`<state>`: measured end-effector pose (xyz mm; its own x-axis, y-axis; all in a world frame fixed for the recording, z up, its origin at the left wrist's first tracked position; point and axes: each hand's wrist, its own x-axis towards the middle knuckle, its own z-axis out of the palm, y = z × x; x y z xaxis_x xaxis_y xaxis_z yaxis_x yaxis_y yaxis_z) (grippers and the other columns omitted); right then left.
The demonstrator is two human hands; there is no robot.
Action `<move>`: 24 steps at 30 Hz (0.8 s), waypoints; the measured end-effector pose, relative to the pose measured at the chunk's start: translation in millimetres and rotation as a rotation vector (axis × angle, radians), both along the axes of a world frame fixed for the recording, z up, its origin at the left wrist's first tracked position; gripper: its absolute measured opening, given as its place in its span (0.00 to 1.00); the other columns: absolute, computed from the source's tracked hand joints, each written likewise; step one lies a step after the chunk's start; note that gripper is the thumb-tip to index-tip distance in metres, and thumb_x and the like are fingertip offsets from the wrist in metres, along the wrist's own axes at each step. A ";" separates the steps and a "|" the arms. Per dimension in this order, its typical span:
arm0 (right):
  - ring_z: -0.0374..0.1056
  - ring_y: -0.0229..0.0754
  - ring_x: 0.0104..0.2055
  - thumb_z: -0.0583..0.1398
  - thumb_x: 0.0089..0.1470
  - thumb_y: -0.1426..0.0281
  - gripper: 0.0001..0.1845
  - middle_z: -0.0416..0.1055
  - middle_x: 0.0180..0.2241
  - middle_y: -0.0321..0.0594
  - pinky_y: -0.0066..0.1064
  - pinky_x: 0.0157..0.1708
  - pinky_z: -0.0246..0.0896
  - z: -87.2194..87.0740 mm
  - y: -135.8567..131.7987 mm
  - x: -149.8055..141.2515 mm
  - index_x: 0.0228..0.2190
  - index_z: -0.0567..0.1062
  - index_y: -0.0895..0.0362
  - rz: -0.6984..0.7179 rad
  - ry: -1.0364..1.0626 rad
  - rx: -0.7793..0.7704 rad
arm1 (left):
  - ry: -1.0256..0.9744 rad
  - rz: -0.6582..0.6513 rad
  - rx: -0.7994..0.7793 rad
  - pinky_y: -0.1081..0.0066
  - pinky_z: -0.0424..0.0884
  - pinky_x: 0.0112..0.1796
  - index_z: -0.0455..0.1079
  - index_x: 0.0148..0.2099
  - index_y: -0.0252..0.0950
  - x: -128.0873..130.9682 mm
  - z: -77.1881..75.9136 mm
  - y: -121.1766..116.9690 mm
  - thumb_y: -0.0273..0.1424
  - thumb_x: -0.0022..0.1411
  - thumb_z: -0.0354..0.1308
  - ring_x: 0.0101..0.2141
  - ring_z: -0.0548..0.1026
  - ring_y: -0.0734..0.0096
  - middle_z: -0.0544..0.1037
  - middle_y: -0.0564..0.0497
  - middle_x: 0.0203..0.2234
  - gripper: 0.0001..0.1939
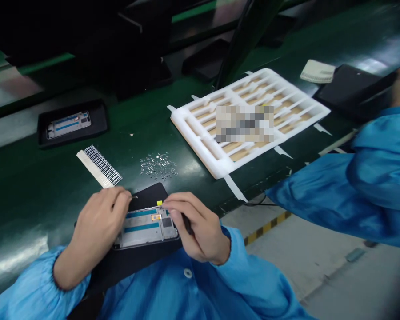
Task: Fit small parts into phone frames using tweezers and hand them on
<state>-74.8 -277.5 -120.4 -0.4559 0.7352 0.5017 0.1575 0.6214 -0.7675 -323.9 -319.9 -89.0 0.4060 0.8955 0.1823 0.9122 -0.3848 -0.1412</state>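
Observation:
A silvery phone frame (143, 234) with blue strips and a small orange flex piece lies over a black tray (153, 192) in front of me. My left hand (102, 220) is closed at the frame's left end, thumb and forefinger pinched; a tiny bit shows by the fingertips, too small to name. At the frame's upper right edge, my right hand (200, 229) is pinched beside a small yellow tab (159, 203). Whatever lies between those fingertips is hidden. Something dark shows beneath the right fingers.
Beyond the hands lie a strip of dark-lined parts (102, 165) and scattered small metal pieces (158, 166). Another phone frame (70, 124) sits in a black tray (98, 122). A white slotted foam tray (206, 153) stands right of centre. A co-worker's blue sleeve (383, 151) reaches in at right.

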 end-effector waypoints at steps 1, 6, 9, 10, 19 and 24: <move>0.77 0.48 0.48 0.55 0.65 0.80 0.18 0.77 0.47 0.53 0.41 0.48 0.78 -0.3 -2.0 -1.4 0.54 0.75 0.61 0.021 -0.059 0.046 | -0.051 -0.058 -0.011 0.59 0.72 0.39 0.72 0.49 0.31 5.7 3.5 -5.3 0.25 0.75 0.52 0.39 0.78 0.56 0.80 0.42 0.43 0.07; 0.78 0.46 0.44 0.58 0.65 0.80 0.15 0.79 0.43 0.48 0.38 0.46 0.80 -5.6 -10.7 -7.4 0.51 0.76 0.58 0.069 -0.199 0.182 | -0.204 -0.240 0.003 0.59 0.73 0.41 0.72 0.49 0.27 27.0 9.9 -22.4 0.22 0.72 0.57 0.38 0.78 0.58 0.81 0.41 0.40 0.06; 0.78 0.45 0.44 0.56 0.65 0.82 0.15 0.79 0.42 0.46 0.37 0.47 0.79 -8.6 -9.9 -5.1 0.49 0.76 0.58 0.080 -0.235 0.200 | -0.233 -0.235 0.006 0.60 0.74 0.41 0.72 0.49 0.27 29.0 7.6 -22.9 0.22 0.73 0.57 0.38 0.78 0.59 0.81 0.42 0.40 0.06; 0.78 0.45 0.44 0.56 0.65 0.82 0.15 0.79 0.42 0.46 0.37 0.46 0.79 -9.7 -8.2 -3.4 0.48 0.76 0.58 0.083 -0.251 0.197 | -0.241 -0.203 -0.005 0.60 0.75 0.42 0.72 0.50 0.28 28.0 6.5 -22.3 0.23 0.73 0.56 0.39 0.78 0.59 0.81 0.42 0.41 0.06; 0.74 0.44 0.40 0.52 0.56 0.86 0.19 0.75 0.40 0.45 0.35 0.40 0.74 -26.7 10.6 7.1 0.43 0.74 0.57 0.028 -0.364 0.178 | -0.215 -0.052 -0.163 0.60 0.79 0.43 0.74 0.50 0.31 10.7 -6.5 -25.6 0.25 0.75 0.50 0.43 0.78 0.58 0.79 0.42 0.45 0.10; 0.74 0.45 0.41 0.52 0.52 0.87 0.22 0.76 0.41 0.45 0.35 0.40 0.74 -25.1 10.9 6.1 0.43 0.74 0.57 0.038 -0.393 0.186 | -0.265 -0.072 -0.147 0.61 0.80 0.43 0.75 0.50 0.31 11.8 -5.5 -25.4 0.25 0.76 0.50 0.43 0.78 0.59 0.80 0.43 0.45 0.11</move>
